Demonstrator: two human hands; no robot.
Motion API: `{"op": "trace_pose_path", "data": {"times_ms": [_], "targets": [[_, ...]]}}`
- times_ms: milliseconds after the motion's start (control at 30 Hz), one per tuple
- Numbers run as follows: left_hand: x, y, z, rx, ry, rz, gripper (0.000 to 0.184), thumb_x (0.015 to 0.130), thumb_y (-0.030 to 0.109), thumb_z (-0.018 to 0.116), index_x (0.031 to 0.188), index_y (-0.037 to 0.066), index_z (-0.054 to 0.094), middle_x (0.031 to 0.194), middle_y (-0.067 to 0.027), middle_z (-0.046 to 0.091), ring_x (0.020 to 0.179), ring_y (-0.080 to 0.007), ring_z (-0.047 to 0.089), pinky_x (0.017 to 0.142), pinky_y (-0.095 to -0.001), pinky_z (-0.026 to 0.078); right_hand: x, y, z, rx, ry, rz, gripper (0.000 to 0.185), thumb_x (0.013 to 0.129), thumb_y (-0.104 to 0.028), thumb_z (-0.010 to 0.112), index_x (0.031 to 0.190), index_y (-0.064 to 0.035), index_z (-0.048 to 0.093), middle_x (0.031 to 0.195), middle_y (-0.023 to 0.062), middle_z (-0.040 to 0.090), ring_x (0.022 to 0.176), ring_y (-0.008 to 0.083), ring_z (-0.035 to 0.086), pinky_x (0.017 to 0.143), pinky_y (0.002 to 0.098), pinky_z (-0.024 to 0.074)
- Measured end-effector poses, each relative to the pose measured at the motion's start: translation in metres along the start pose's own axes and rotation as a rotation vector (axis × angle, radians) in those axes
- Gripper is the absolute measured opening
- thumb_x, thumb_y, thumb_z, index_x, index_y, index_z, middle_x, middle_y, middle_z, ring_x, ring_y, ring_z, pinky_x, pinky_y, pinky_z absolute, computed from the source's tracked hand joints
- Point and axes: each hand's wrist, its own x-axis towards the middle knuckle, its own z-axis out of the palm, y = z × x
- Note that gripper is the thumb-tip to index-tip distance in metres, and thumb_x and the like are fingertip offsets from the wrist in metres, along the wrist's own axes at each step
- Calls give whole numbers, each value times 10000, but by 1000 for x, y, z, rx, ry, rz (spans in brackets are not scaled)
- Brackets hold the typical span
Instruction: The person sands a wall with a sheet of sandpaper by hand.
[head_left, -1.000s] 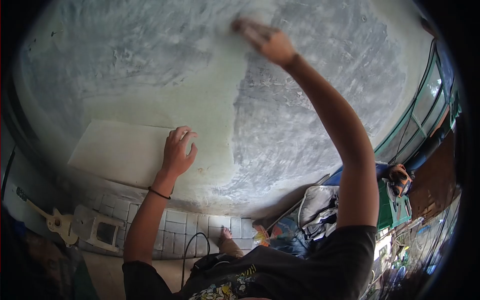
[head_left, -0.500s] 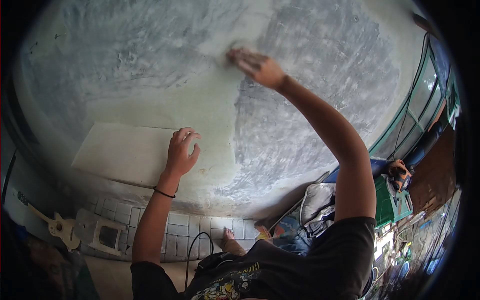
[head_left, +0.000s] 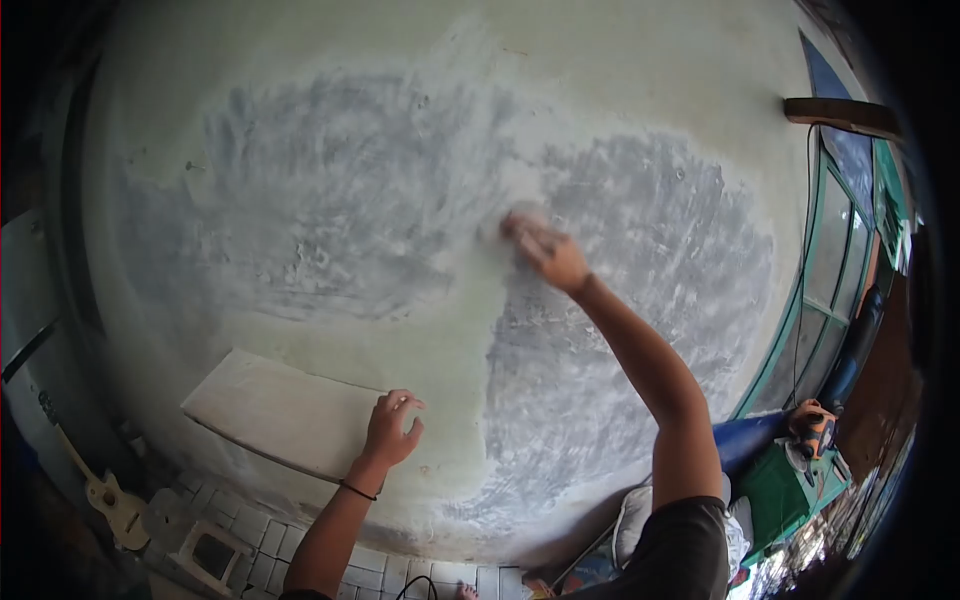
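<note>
A large wall (head_left: pixel 400 345) with pale green paint and rough grey patches fills the view. My right hand (head_left: pixel 550 250) is against it, between the two grey patches, with the fingers pressed together. Motion smears the fingertips, and whatever lies under them cannot be made out. Lower and to the left, my left hand (head_left: pixel 393 430) holds nothing, its fingers loosely bent and the thumb apart. It is at the right end of a pale flat board (head_left: pixel 290 410) by the wall; whether it touches is unclear.
At lower left are a small guitar (head_left: pixel 118 508) and a plastic stool (head_left: pixel 210 552). On the right, an orange power tool (head_left: pixel 812 430) sits on a green box (head_left: pixel 790 500), below a green-framed window (head_left: pixel 825 270). A nail (head_left: pixel 193 166) sticks out of the wall.
The view has tilted up, so more of the upper wall shows. My right hand has moved a little down the wall, still blurred against it. My left hand keeps its loose pose near the board.
</note>
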Motion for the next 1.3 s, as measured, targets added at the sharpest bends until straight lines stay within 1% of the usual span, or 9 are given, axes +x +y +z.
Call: {"op": "trace_pose_path", "data": {"times_ms": [133, 233, 300, 433, 533, 700, 867, 1133, 1300], "targets": [[-2, 3, -1, 13, 18, 6, 233, 797, 88, 670, 1028, 116, 669, 1157, -103, 584, 1063, -322, 560, 928, -437, 456, -19, -24, 17, -129, 43, 65, 321, 946, -185, 610, 1261, -121, 614, 1383, 94, 621, 1214, 261, 637, 1009, 360, 550], [-7, 2, -2, 6, -2, 1, 235, 799, 80, 666, 1032, 114, 668, 1163, -104, 585, 1068, -322, 562, 930, -438, 455, -35, -35, 15, -39, -53, -328, 330, 970, -174, 582, 1295, -121, 607, 1413, 88, 600, 1210, 258, 638, 1007, 367, 554], [-1, 1, 0, 12, 4, -9, 236, 798, 78, 667, 1032, 113, 668, 1164, -103, 586, 1070, -323, 562, 929, -438, 456, -9, 1, 0, -8, -287, 139, 333, 979, -173, 569, 1308, -133, 597, 1444, 81, 578, 1230, 234, 626, 1012, 364, 552], [-1, 2, -4, -12, 9, -28, 227, 802, 75, 659, 1026, 112, 667, 1149, -107, 594, 1060, -324, 565, 925, -438, 458, 10, 4, 2, 95, -85, 213, 368, 1011, -245, 563, 1371, -173, 550, 1485, 95, 532, 1335, 261, 541, 1009, 423, 555], [-3, 4, -4, -33, 21, -28, 225, 804, 74, 655, 1026, 111, 667, 1131, -109, 602, 1056, -326, 566, 925, -436, 459, -31, -30, 32, -62, -126, -418, 436, 915, -204, 658, 1337, -136, 572, 1479, 106, 533, 1352, 266, 526, 1009, 437, 556], [-3, 0, -6, -38, 46, -42, 230, 804, 71, 652, 1030, 108, 668, 1120, -109, 611, 1060, -327, 564, 925, -435, 458, 21, -1, -3, -265, 48, 14, 384, 904, -110, 624, 1287, -89, 600, 1413, 83, 597, 1292, 222, 586, 992, 373, 567], [-5, -7, -2, -58, 70, -59, 231, 805, 71, 646, 1032, 108, 668, 1128, -109, 612, 1057, -324, 564, 925, -436, 456, -43, -52, 48, -88, -29, -273, 400, 893, -179, 669, 1288, -140, 619, 1341, 104, 640, 1221, 263, 631, 935, 369, 588], [-2, -8, -3, -77, 59, -52, 228, 801, 66, 644, 1023, 113, 665, 1115, -104, 620, 1040, -319, 570, 913, -428, 456, -29, -50, 60, -126, 41, 39, 338, 923, -144, 656, 1258, -118, 623, 1386, 122, 609, 1254, 232, 615, 894, 375, 607], [-3, -9, -4, -61, 70, -4, 230, 797, 67, 647, 1023, 106, 661, 1105, -104, 625, 1035, -321, 575, 917, -427, 451, -37, -55, 53, -3, 29, -315, 306, 875, -177, 687, 1169, -104, 651, 1300, 90, 667, 1197, 239, 652, 863, 345, 613]]}}
